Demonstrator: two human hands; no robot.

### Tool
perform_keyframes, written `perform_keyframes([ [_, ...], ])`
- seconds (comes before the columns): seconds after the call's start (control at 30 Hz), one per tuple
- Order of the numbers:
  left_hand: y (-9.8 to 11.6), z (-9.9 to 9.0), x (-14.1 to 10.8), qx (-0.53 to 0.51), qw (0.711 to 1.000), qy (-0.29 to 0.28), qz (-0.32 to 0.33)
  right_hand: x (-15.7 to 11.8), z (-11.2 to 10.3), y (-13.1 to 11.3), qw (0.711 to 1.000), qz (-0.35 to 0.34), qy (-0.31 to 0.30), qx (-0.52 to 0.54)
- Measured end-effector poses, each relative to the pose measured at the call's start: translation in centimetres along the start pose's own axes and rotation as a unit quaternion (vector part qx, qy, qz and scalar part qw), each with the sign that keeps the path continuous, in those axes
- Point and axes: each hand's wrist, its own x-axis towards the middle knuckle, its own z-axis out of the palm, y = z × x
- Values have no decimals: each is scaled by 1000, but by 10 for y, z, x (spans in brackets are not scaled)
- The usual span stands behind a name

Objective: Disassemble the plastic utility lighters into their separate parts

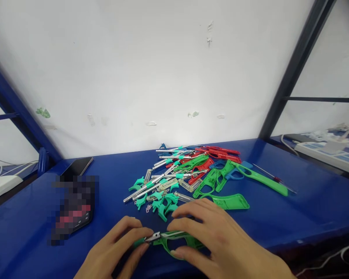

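Observation:
Near the table's front edge, my left hand pinches a silver metal tube between thumb and fingertips. The tube lies along a green plastic lighter casing with a loop-shaped opening. My right hand grips the same casing from the right, covering much of it with its fingers. Just beyond my hands lie teal plastic triggers, more metal tubes and clear fuel tanks. A green casing half rests beyond my right hand.
Red casing halves and a blue casing half lie farther back. A thin screwdriver is at the right. On the left are a phone and a partly blurred dark object. A white wall stands behind.

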Motion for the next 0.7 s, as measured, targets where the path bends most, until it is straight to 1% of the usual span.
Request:
perform_keyframes([
  [0.17, -5, 3, -7, 42, 998, -39, -3, -7, -2, 10, 1000, 17, -10, 4],
  [0.27, -8, 4, -10, 67, 997, -28, -1, -10, 0, 17, 1000, 11, -5, 16],
  [0.37, -9, 4, -12, 81, 996, -31, 2, -13, 3, 21, 1000, 7, 2, 29],
  [0.47, -10, 4, -13, 84, 996, -35, 10, -15, 5, 21, 1000, 18, 3, 24],
  [0.57, -8, 4, -11, 86, 996, -30, 24, -17, 7, 21, 999, 27, -9, 20],
  [0.7, -4, 5, -7, 90, 996, -17, 21, -17, 7, 20, 999, 29, -9, 28],
])
